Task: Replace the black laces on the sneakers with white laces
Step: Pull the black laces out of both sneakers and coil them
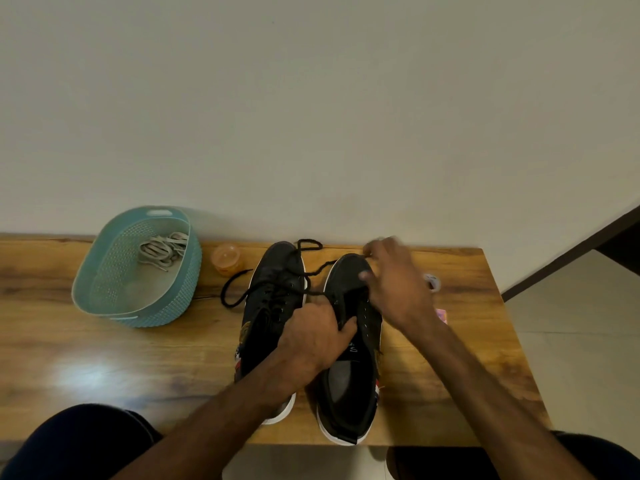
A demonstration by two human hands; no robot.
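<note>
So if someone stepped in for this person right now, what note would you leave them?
Left hand: grips the right sneaker at its tongue, steadying it.
Right hand: blurred, at that sneaker's toe, seemingly pinching a black lace.
Things: both sneakers stand on the table; white laces lie in the teal basket.
Done: the right sneaker's visible eyelets look empty.
Left: pull that lace fully free, unlace the left sneaker, which carries black lacing, then thread white laces into both.
</note>
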